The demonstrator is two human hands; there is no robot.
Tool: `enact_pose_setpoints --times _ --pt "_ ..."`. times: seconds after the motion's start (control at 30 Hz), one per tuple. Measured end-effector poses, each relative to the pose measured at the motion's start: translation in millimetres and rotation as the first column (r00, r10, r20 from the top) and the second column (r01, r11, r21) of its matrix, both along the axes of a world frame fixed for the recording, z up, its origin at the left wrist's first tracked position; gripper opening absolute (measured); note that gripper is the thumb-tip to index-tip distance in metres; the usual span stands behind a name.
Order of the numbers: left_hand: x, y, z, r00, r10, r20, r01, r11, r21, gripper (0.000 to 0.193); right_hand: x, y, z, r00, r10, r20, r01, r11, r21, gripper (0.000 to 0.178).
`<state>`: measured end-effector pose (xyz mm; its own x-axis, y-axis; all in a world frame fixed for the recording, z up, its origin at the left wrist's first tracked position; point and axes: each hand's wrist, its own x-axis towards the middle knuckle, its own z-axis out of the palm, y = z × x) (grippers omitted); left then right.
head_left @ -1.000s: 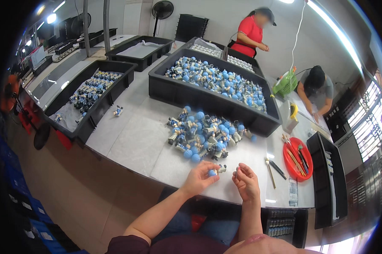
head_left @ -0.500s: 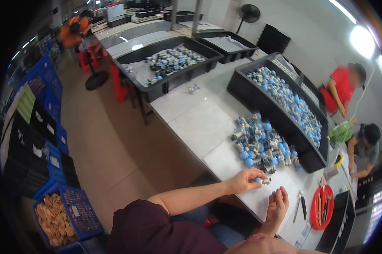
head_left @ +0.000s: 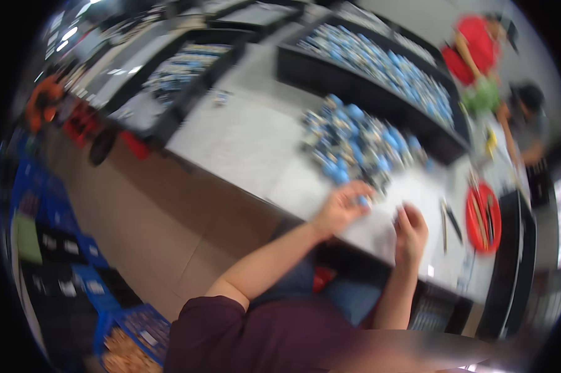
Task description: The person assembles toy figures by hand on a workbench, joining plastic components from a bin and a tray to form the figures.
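Note:
My left hand (head_left: 341, 210) pinches a small toy figurine (head_left: 364, 200) with a light blue round part, just over the near side of the white tabletop (head_left: 246, 140). To its right, my right hand (head_left: 410, 235) is raised with its fingers curled together. Whatever sits between those fingertips, if anything, is too blurred to make out. Right beyond my left hand lies a loose pile of similar blue, white and dark figurines (head_left: 355, 140).
Behind the pile stands a long black tray (head_left: 361, 93) full of figurines; another black tray (head_left: 181, 102) is farther left. A red basket (head_left: 471, 214) of tools and a dark pen (head_left: 453, 222) lie at right. Two people (head_left: 476, 53) work across the table. Blue crates (head_left: 137, 329) stand lower left.
The view has swung, so the table and pile sit higher in the picture, with motion blur. My left hand still holds the figurine; my right hand stays beside it, fingers curled.

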<state>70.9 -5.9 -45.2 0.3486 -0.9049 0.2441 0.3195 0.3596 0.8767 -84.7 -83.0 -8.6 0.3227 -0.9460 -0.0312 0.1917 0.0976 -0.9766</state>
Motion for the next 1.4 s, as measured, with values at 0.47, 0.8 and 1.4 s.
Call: enact_pose_setpoints --times 0.47,0.8,1.4 --pt "-9.8 4.5 19.6 0.999 -0.024 0.031 0.022 0.996 0.082 0.036 17.4 12.3 4.4 0.995 -0.092 -0.029 0.079 0.949 -0.305 0.013" --pt "-13.2 4.0 19.1 0.98 0.075 0.186 -0.097 0.989 0.111 0.036 34.1 15.1 3.4 0.946 -0.241 -0.217 0.061 0.789 -0.611 0.011" --pt "-14.4 5.8 17.4 0.997 0.071 -0.016 -0.069 0.995 0.077 0.034 15.2 1.6 5.8 0.941 -0.288 -0.18 0.118 0.774 -0.622 0.009"
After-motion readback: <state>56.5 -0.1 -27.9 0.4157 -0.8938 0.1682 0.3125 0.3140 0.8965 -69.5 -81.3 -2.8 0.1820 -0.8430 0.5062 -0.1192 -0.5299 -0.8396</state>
